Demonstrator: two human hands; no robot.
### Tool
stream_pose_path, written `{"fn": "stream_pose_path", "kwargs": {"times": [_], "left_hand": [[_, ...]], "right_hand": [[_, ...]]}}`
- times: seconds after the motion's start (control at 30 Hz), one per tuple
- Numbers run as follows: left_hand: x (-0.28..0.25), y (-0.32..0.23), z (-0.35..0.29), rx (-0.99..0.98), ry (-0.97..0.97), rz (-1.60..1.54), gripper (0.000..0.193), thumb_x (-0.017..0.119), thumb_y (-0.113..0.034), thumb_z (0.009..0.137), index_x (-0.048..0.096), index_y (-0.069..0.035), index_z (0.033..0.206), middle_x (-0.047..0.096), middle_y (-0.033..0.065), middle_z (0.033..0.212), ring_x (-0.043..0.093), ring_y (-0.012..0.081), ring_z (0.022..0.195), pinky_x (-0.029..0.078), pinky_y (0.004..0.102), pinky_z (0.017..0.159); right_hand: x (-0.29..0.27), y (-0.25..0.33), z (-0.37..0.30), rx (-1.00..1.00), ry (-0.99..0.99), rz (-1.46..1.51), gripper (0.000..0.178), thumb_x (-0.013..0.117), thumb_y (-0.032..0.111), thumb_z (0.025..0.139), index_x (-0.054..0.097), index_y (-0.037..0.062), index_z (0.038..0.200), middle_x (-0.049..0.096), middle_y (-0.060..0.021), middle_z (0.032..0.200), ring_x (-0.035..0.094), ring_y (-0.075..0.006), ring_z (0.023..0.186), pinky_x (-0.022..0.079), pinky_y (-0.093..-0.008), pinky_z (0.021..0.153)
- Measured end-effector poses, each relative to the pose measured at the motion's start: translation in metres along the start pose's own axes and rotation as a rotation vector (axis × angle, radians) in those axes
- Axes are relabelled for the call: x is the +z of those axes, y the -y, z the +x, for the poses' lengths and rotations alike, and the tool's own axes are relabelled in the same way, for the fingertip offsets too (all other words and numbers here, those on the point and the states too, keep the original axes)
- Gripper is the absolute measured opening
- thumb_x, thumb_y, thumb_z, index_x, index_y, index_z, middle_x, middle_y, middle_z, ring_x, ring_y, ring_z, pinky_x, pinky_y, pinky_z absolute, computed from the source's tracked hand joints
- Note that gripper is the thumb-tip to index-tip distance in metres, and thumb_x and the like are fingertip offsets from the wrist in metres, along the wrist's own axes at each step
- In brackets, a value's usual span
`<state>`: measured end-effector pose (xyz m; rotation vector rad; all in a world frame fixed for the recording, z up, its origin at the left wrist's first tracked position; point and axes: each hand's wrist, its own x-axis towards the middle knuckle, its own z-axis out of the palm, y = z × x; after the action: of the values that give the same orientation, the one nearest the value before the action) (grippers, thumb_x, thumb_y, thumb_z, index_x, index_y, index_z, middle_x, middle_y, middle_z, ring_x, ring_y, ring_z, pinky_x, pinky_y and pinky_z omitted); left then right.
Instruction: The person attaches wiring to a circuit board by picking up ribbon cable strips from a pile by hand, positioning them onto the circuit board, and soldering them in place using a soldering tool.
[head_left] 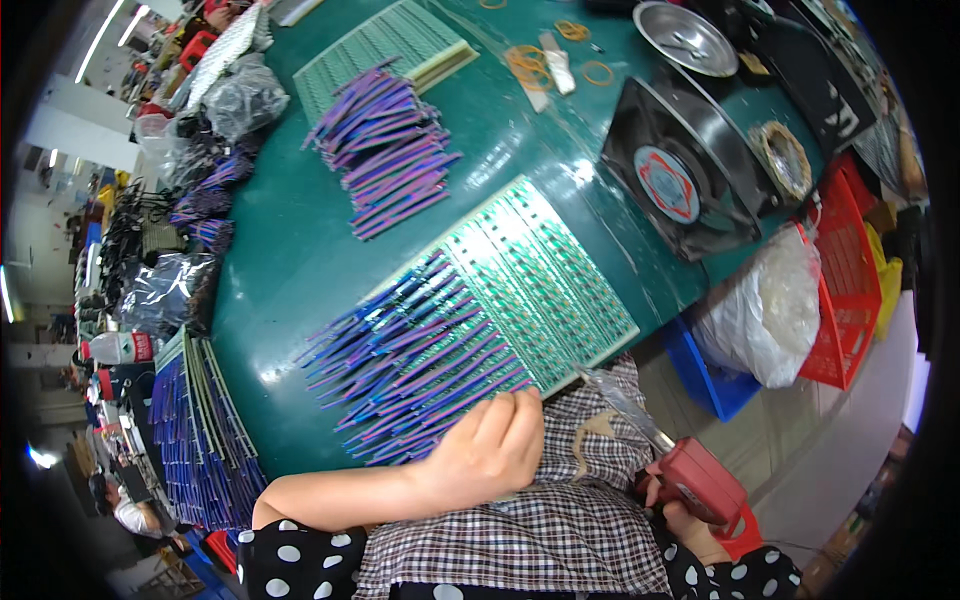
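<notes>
A green circuit board panel (545, 275) lies slanted on the table in front of me, with rows of small pads and parts. Purple and blue wires (420, 360) fan out over its left side, in rows. My left hand (490, 445) is closed at the panel's near edge, by the closest wires; what its fingers pinch is hidden. My right hand (690, 525) grips a red-handled soldering gun (700, 480), low at the right over my checked apron. Its metal tip points up-left and ends close to the panel's near right corner.
Farther back, a bundle of purple wires (385, 150) lies against another green panel (385, 50). A black fan (665, 175), rubber bands (530, 68) and a metal bowl (685, 38) stand at right. Wired boards (200, 430) are at left. Blue (705, 375) and red crates (845, 290) stand beyond the table's edge.
</notes>
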<state>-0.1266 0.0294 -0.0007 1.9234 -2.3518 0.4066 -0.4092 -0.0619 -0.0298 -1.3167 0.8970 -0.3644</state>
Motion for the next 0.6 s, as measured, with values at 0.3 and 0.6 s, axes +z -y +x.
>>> {"fn": "stream_pose_path", "kwargs": {"times": [0.3, 0.6], "left_hand": [[0.02, 0.133, 0.029, -0.449, -0.084, -0.221, 0.019, 0.066, -0.002, 0.078, 0.065, 0.0, 0.097, 0.062, 0.0121, 0.093, 0.06, 0.0303, 0.083, 0.05, 0.0396, 0.073], [0.041, 0.163, 0.04, -0.517, -0.069, -0.451, 0.009, 0.063, 0.001, 0.081, 0.062, 0.0, 0.09, 0.061, 0.0098, 0.085, 0.063, 0.0203, 0.079, 0.051, 0.0302, 0.072]], "right_hand": [[0.004, -0.007, 0.019, 0.03, -0.108, 0.302, 0.079, 0.087, 0.04, 0.07, 0.049, -0.0091, 0.119, 0.064, -0.0078, 0.082, 0.06, -0.0118, 0.063, 0.047, -0.0224, 0.058], [0.008, 0.013, 0.039, 0.116, -0.016, 0.314, 0.076, 0.085, 0.032, 0.074, 0.047, -0.0087, 0.125, 0.064, -0.0084, 0.084, 0.062, -0.0127, 0.071, 0.049, -0.024, 0.063]]}}
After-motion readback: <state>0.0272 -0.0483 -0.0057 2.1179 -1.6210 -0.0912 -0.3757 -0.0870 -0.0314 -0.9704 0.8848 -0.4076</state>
